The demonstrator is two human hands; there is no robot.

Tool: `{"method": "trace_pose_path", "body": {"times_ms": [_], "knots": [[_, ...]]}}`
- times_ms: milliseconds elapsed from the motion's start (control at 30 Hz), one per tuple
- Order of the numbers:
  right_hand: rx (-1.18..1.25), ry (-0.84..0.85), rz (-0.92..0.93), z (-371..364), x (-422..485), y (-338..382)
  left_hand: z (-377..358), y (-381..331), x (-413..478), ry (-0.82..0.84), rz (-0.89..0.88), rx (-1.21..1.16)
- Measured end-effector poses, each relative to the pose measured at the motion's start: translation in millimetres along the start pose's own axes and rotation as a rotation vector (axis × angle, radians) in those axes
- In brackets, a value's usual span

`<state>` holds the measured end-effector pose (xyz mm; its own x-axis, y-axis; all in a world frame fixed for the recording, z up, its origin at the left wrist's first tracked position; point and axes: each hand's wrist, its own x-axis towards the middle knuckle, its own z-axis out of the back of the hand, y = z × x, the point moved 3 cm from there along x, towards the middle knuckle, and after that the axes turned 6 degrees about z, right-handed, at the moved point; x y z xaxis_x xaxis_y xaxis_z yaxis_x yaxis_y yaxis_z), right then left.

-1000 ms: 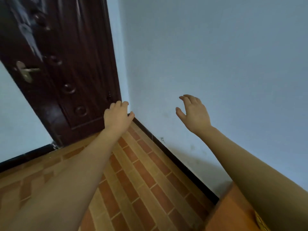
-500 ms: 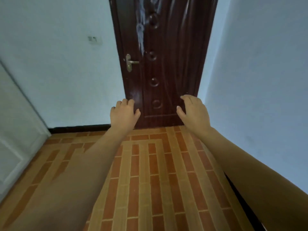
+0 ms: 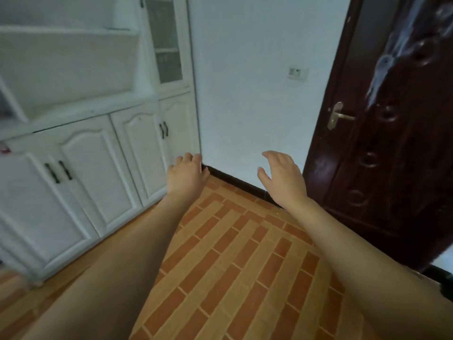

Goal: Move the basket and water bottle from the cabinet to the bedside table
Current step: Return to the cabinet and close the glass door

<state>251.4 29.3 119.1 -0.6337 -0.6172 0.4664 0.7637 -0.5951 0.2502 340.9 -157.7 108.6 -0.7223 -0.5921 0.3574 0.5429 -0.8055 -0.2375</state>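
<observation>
A white cabinet (image 3: 81, 153) with panelled lower doors and black handles fills the left side, with open shelves and a glass door above. Both my arms reach forward over the floor. My left hand (image 3: 186, 174) is empty, fingers loosely curled, just right of the cabinet's end. My right hand (image 3: 283, 176) is empty with fingers spread, in front of the white wall. No basket, water bottle or bedside table shows in the head view. A small pink-red thing (image 3: 4, 149) peeks in at the left edge on the cabinet's counter; I cannot tell what it is.
A dark brown door (image 3: 392, 133) with a brass handle (image 3: 337, 115) stands shut at the right. A white wall (image 3: 257, 106) with a switch plate (image 3: 297, 73) lies between cabinet and door. The floor (image 3: 232, 253) is orange brick-pattern tile with a black skirting along the wall.
My view has swung left: the door slid from centre to the right edge and the white cabinet came into sight. Both hands stay raised, empty, in the same pose.
</observation>
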Motion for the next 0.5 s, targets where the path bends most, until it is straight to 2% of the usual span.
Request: {"method": "trace_pose_path", "body": {"times_ms": [267, 500], "knots": [[0.172, 0.095, 0.272, -31, 32, 64, 45, 76, -36, -0.085, 0.292, 0.136], [0.301, 0.186, 0.51, -40, 43, 135, 97, 127, -69, -0.184, 0.463, 0.203]]}}
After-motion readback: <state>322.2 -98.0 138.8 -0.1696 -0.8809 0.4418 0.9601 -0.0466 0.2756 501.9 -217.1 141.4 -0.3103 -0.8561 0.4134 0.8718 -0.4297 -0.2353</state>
